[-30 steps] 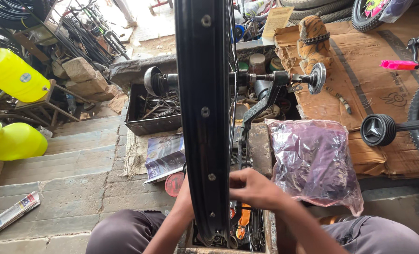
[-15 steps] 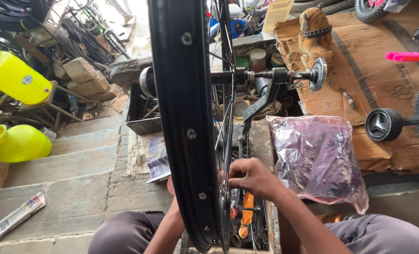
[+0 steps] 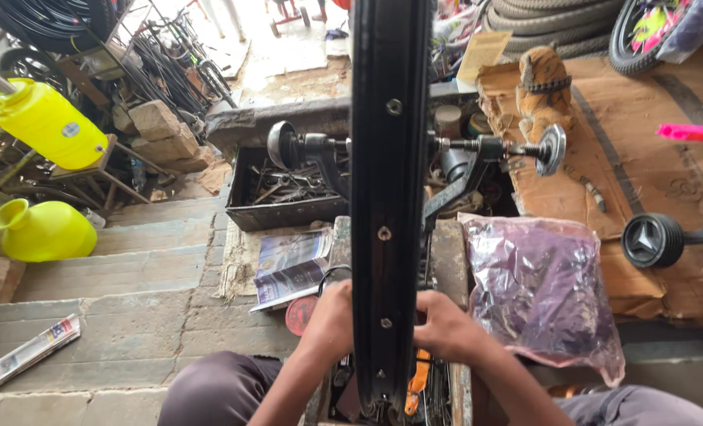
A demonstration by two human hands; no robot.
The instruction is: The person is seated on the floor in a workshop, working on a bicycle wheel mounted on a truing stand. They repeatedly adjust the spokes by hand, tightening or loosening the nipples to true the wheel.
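You sat w/ a black rim [image 3: 388, 197] standing upright on edge between your knees, mounted in a stand [image 3: 462, 177] whose axle ran across its middle. Your left hand [image 3: 329, 319] pressed against the rim's left side, low down, fingers curled toward it; your right hand [image 3: 442, 323] gripped the right side at the same height, fingers bent around the edge. Whether either hand held a tool, can't tell — the rim hid the fingertips. Just right of the rim lay a purple plastic bag [image 3: 537, 292], resting partly on cardboard [image 3: 643, 170]. Left of the rim, a magazine [image 3: 292, 264] lay on the stone steps, w/ a metal tray [image 3: 280, 193] of tools behind it. Further left sat two yellow containers, one [image 3: 44, 122] raised on a frame, the other [image 3: 40, 230] lower down. A folded paper [image 3: 32, 351] lay on a step at bottom left. A small black wheel [image 3: 651, 241] stood near the right edge.
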